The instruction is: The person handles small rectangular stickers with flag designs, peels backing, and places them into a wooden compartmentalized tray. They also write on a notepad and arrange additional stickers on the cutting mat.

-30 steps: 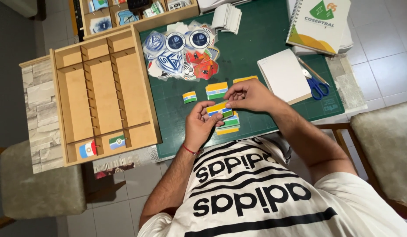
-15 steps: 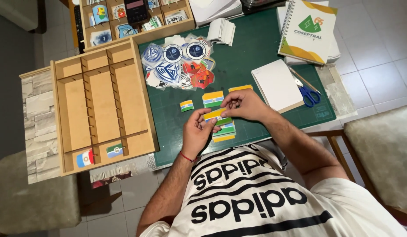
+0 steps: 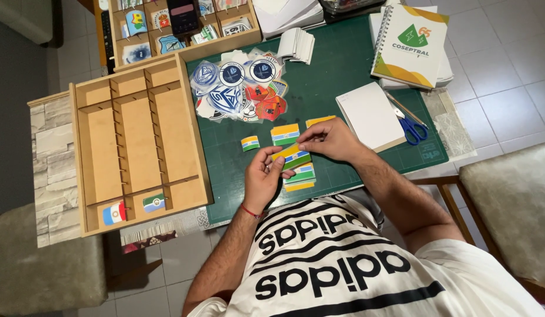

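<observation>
Between the fingertips of both hands a small striped flag sticker (image 3: 291, 155), yellow, green and blue, is held just above the green cutting mat (image 3: 343, 76). Left hand (image 3: 262, 182): thumb and forefinger pinched on the sticker's near-left edge, remaining fingers curled. Right hand (image 3: 331, 140): fingertips pressed together on the far-right corner, apparently working at the edge. Directly below the fingers: a short stack of similar flag stickers (image 3: 300, 175). Just beyond the fingertips: two single flags (image 3: 285, 134), a smaller one (image 3: 250, 142) to their left. Beyond those: round and shield-shaped badges (image 3: 240, 88). Well left of the left hand: a wooden divided tray (image 3: 137, 141), two flags in its near row. Right of the right hand: white pad (image 3: 371, 115), blue scissors (image 3: 411, 130). Handling judged best by light pinches at the edges only, the piece kept flat and low above the stack.
</observation>
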